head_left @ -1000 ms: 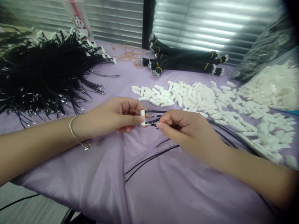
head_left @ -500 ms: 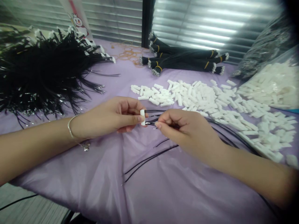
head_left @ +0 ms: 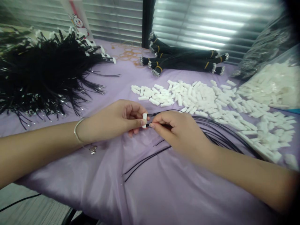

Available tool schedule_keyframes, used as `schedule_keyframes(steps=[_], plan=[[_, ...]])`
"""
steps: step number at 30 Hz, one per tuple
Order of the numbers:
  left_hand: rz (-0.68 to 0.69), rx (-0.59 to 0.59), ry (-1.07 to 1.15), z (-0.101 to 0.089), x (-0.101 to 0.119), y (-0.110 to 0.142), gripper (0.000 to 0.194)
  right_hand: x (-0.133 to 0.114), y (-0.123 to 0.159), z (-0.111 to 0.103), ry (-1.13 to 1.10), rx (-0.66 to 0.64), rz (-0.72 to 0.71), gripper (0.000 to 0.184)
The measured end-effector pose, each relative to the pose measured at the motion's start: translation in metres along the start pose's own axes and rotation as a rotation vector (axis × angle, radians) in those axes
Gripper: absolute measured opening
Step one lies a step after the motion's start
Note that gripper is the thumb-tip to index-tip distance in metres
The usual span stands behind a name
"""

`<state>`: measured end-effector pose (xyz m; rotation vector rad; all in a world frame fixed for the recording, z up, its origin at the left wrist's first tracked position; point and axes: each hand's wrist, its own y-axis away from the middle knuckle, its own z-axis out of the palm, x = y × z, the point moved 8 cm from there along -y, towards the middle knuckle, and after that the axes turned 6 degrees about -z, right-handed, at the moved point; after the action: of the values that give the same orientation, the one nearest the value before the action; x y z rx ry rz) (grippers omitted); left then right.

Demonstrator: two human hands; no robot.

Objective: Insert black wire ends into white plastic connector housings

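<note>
Between the thumb and fingers of my left hand [head_left: 117, 118] is a small white plastic connector housing [head_left: 144, 120], held upright. Several thin black wires [head_left: 153, 114] run from its right side. My right hand [head_left: 181, 126] pinches black wires close to the housing; how many are in the pinch is hidden by the fingers. More loose wires [head_left: 220, 131] trail from behind this hand toward the lower right. A few wire ends [head_left: 145, 159] with small metal tips lie on the purple cloth below my hands.
White connector housings [head_left: 201, 95] are scattered behind and right of my hands. Tied bundles of black wires [head_left: 185, 61] lie by the blinds. A big heap of wires with white connectors [head_left: 44, 72] is at left. A clear bag of housings [head_left: 276, 81] stands right, on the purple cloth [head_left: 98, 178].
My right hand has moved left, bringing the wires up to the white connector housing. My left hand has shifted slightly right and down, and the housing has turned a little.
</note>
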<state>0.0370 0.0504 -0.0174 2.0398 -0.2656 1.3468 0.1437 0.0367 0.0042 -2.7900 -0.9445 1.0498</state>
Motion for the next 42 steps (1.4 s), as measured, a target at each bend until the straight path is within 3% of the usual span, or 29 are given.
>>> schedule_keyframes(steps=[5,8,11,13,15,18,23,27,30,33,36,42], plan=[[-0.02,-0.009,0.03,0.0,0.002,0.002,0.012,-0.004,0.001,0.0,0.014,-0.042,0.0,0.017],[0.017,-0.036,-0.007,0.003,0.006,0.006,0.013,-0.023,0.008,-0.02,0.134,-0.105,-0.049,0.014],[0.108,-0.03,-0.176,0.006,0.01,0.013,0.011,-0.043,0.012,-0.058,0.258,0.046,-0.167,0.01],[0.237,0.008,-0.36,0.008,0.017,0.02,0.009,-0.038,0.009,-0.072,0.31,0.125,-0.168,0.009],[0.351,0.037,-0.508,0.012,0.023,0.026,0.01,-0.02,0.001,-0.064,0.289,0.063,-0.15,0.01],[0.39,0.045,-0.585,0.015,0.025,0.03,0.013,0.01,-0.011,-0.034,0.187,-0.112,-0.102,0.012],[0.276,0.029,-0.466,0.012,0.02,0.026,0.011,0.02,-0.015,-0.022,0.132,-0.138,-0.073,0.008],[0.067,-0.051,-0.072,0.01,0.006,0.018,0.009,0.015,-0.01,-0.039,-0.001,-0.061,0.03,0.005],[-0.014,-0.098,0.107,0.011,0.001,0.015,0.009,0.003,-0.004,-0.05,-0.127,0.021,0.09,0.007],[-0.03,-0.124,0.136,0.011,0.001,0.014,0.009,-0.012,0.003,-0.045,-0.132,-0.024,0.104,0.008],[-0.047,-0.149,0.123,0.012,0.0,0.014,0.01,-0.021,0.007,-0.036,0.024,-0.065,0.059,0.011],[-0.064,-0.125,0.115,0.013,-0.002,0.014,0.007,-0.006,0.006,-0.027,0.006,-0.059,0.121,0.011]])
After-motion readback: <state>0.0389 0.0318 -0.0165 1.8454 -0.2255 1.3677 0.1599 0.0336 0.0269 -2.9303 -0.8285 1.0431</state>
